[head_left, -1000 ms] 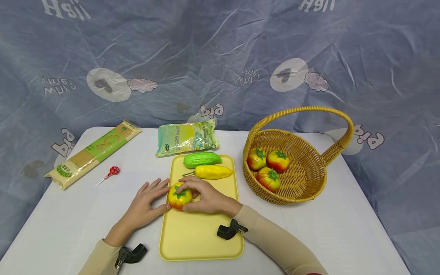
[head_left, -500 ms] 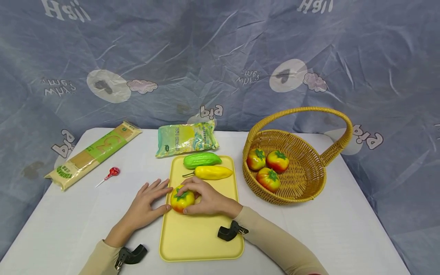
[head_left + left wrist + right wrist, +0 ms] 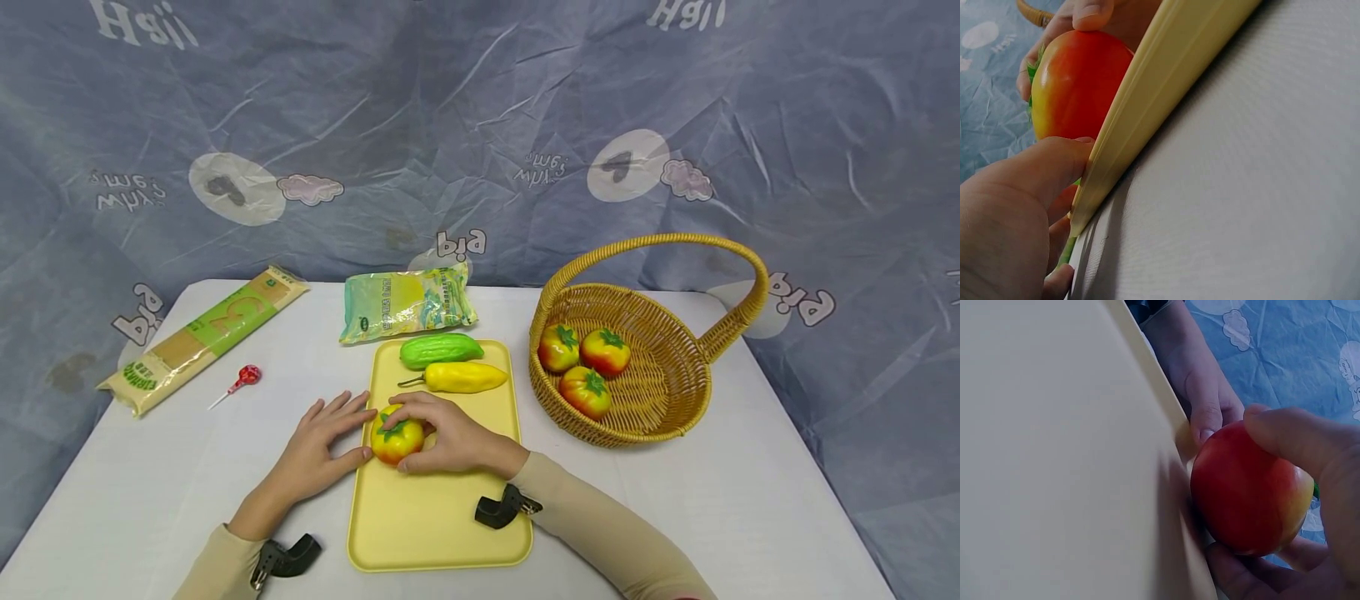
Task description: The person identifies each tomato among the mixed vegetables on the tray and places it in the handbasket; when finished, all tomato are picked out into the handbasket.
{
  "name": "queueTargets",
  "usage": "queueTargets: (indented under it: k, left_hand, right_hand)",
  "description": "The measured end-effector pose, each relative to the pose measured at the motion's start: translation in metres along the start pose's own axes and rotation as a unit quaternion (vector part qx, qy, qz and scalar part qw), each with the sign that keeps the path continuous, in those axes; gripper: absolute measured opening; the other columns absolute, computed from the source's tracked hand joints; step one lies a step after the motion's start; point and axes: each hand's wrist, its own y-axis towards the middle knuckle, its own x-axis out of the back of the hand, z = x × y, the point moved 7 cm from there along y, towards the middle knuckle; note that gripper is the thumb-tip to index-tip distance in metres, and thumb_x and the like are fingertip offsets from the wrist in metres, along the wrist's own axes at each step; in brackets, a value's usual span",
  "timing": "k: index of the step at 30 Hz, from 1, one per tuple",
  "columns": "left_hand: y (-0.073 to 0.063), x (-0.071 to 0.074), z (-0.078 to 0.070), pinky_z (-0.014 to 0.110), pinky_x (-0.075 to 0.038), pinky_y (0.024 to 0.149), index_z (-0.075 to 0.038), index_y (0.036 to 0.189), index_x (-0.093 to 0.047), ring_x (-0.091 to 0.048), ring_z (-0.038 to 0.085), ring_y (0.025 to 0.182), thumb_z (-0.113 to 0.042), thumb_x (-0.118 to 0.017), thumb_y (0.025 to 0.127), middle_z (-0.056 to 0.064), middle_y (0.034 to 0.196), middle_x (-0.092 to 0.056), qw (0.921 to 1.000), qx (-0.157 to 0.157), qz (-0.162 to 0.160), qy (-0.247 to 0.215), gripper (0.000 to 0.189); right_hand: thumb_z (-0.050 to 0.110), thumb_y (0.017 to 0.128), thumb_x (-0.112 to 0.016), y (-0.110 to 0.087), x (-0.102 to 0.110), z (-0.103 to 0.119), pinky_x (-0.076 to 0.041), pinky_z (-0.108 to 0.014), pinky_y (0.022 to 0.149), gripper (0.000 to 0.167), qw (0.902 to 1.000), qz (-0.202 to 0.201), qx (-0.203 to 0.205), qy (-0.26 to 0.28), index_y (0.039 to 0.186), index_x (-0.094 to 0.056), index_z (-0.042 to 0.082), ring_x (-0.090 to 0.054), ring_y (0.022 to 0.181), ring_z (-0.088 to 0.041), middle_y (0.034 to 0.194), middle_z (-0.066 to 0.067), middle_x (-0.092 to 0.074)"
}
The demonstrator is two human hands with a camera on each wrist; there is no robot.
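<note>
A red-and-yellow toy tomato point(image 3: 396, 442) with a green leafy top stands at the left side of the yellow tray point(image 3: 438, 533). My right hand point(image 3: 450, 433) holds it, thumb on the near side and fingers over the top and far side; the right wrist view shows the thumb point(image 3: 1285, 434) against its red skin. My left hand point(image 3: 318, 446) lies at the tray's left rim with fingers spread, its fingertips right beside the tomato. In the left wrist view the left thumb point(image 3: 1054, 159) reaches the rim just below the tomato point(image 3: 1079, 87).
Farther up the tray lie a yellow pepper point(image 3: 467, 377) and a green bumpy gourd point(image 3: 441, 350). Behind it is a green-and-yellow packet point(image 3: 408, 302). A wicker basket point(image 3: 675, 400) with 3 tomatoes stands right; a noodle pack point(image 3: 206, 337) and red lollipop point(image 3: 249, 374) lie left.
The tomato has shifted slightly right and nearer the person, along with my right hand, then stayed about there. The left hand has barely moved.
</note>
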Motion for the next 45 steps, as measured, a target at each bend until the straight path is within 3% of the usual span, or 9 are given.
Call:
queueTargets:
  k: [7, 22, 29, 38, 45]
  left_hand:
    - [0.000, 0.000, 0.000, 0.074, -0.020, 0.116, -0.011, 0.134, -0.067, -0.042, 0.048, 0.145, -0.032, -0.078, 0.086, 0.013, 0.153, -0.054, 1.0000, -0.001, 0.000, 0.000, 0.053]
    - [0.001, -0.001, 0.000, 0.074, -0.020, 0.116, -0.013, 0.134, -0.067, -0.042, 0.047, 0.145, -0.034, -0.078, 0.087, 0.011, 0.153, -0.054, 1.0000, 0.004, 0.005, 0.002, 0.052]
    - [0.000, 0.000, -0.001, 0.074, -0.020, 0.117, -0.013, 0.135, -0.067, -0.042, 0.047, 0.145, -0.033, -0.078, 0.087, 0.011, 0.154, -0.054, 1.0000, 0.003, 0.003, 0.004, 0.053]
    - [-0.001, 0.001, -0.002, 0.074, -0.020, 0.116, -0.013, 0.134, -0.068, -0.043, 0.048, 0.145, -0.033, -0.079, 0.086, 0.012, 0.153, -0.054, 1.0000, 0.003, 0.001, -0.001, 0.052]
    - [-0.001, 0.001, -0.003, 0.073, -0.020, 0.117, -0.015, 0.134, -0.068, -0.042, 0.047, 0.145, -0.033, -0.079, 0.086, 0.011, 0.153, -0.054, 1.0000, 0.006, 0.002, 0.002, 0.053]
  right_hand:
    - [0.019, 0.086, -0.082, 0.000, 0.000, 0.001, -0.054, -0.017, 0.092, 0.042, 1.0000, 0.000, 0.003, -0.004, 0.125, -0.067, 0.016, -0.049, 0.142, -0.026, 0.157, -0.015, -0.046]
    - [0.014, 0.086, -0.081, -0.002, 0.007, 0.004, -0.057, -0.018, 0.090, 0.047, 0.9990, -0.008, -0.001, 0.044, 0.130, -0.065, 0.010, -0.049, 0.143, -0.031, 0.160, -0.018, -0.041]
    - [0.013, 0.085, -0.081, -0.004, 0.018, 0.010, -0.058, -0.020, 0.090, 0.048, 0.9984, -0.025, 0.003, 0.050, 0.130, -0.065, 0.011, -0.054, 0.137, -0.029, 0.160, -0.018, -0.042]
    - [0.012, 0.084, -0.083, -0.007, 0.032, 0.018, -0.058, -0.023, 0.091, 0.048, 0.9981, -0.044, 0.011, 0.042, 0.129, -0.066, 0.010, -0.050, 0.142, -0.029, 0.160, -0.017, -0.043]
    - [0.013, 0.083, -0.084, -0.016, 0.050, 0.029, -0.060, -0.026, 0.090, 0.047, 0.9972, -0.061, 0.008, 0.044, 0.127, -0.068, 0.010, -0.053, 0.139, -0.026, 0.158, -0.009, -0.047]
